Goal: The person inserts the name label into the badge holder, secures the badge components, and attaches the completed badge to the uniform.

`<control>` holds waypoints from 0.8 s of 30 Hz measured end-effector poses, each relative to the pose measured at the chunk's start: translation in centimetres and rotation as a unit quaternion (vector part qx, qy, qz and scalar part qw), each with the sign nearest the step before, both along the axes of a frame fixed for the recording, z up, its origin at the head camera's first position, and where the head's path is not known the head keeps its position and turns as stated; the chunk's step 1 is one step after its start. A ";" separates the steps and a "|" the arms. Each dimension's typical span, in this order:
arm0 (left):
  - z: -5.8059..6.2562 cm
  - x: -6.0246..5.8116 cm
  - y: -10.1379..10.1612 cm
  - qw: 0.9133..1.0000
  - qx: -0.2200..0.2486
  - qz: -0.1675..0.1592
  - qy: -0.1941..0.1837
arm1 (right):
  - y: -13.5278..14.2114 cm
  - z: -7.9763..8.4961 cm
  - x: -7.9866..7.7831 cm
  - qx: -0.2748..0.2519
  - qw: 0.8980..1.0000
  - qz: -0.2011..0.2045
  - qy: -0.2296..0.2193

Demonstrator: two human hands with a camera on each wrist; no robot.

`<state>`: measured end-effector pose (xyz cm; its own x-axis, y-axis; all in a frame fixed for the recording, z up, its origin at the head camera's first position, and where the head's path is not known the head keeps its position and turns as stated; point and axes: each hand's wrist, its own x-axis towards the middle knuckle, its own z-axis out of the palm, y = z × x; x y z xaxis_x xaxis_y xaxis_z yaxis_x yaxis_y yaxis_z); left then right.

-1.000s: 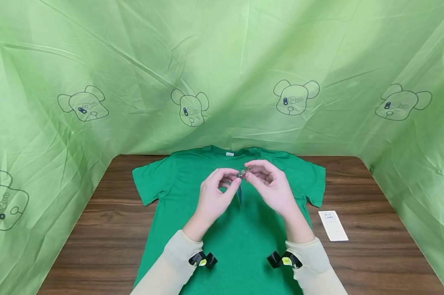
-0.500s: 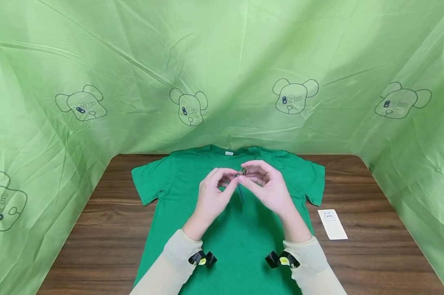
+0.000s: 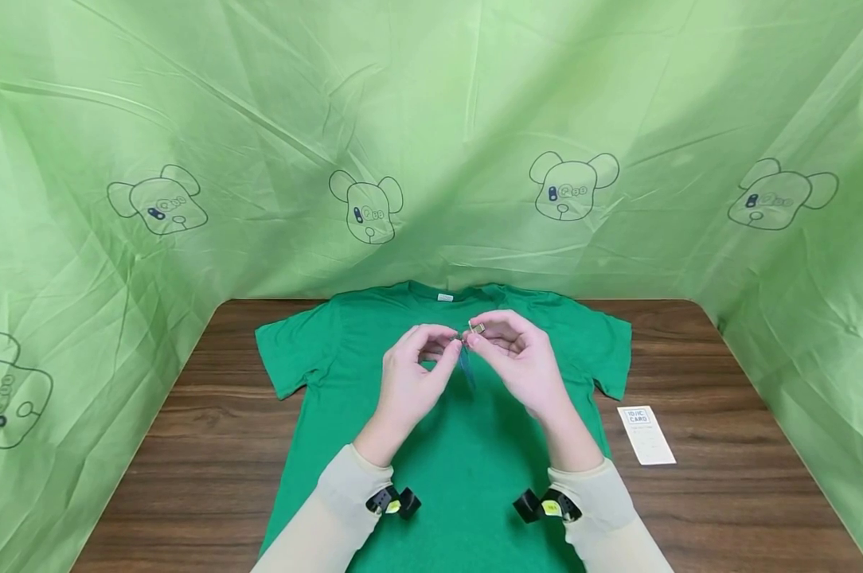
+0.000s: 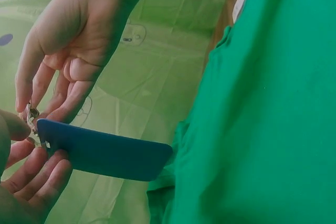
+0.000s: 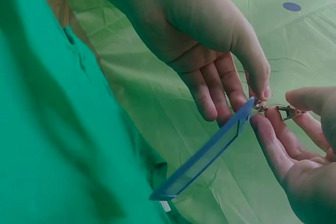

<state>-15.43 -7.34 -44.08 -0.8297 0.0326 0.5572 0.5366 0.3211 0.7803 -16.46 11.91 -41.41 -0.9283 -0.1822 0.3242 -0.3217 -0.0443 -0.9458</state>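
Pinching, with right hand [image 3: 521, 362], a small metal clip [image 3: 478, 329] between thumb and index finger; curling the other fingers loosely. Pinching, with left hand [image 3: 413, 374], the top end of a blue card holder [image 4: 107, 150], just beside the clip; cannot make out exact contact at the tiny fitting between. Holding both close together over the chest of a green T-shirt [image 3: 467, 477], with the card holder hanging at a slant below the fingertips. Wearing cream sleeves [image 3: 353, 489] and, at each wrist, a black camera [image 3: 408, 504]. Noted the T-shirt spread on a dark wooden table [image 3: 209, 446], collar at the far edge, white label [image 3: 445, 298] inside the neck. Noted a white card [image 3: 648, 446], printed "ID/IC CARD", on the table just beside the T-shirt, to the right. Recorded a light green curtain [image 3: 439, 95] with animal-head outlines, behind the table and along both sides.
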 end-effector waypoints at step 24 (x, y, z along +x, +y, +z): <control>0.4 -0.3 -0.1 0.974 0.208 -0.018 -0.087 | 0.1 0.3 0.0 0.003 0.998 -0.012 -0.063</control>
<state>-15.73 -7.41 -43.73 -0.9151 -0.1360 0.3796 0.3900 -0.0590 0.9189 -16.51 12.05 -41.09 -0.9659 -0.1608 0.2030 -0.2005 -0.0320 -0.9792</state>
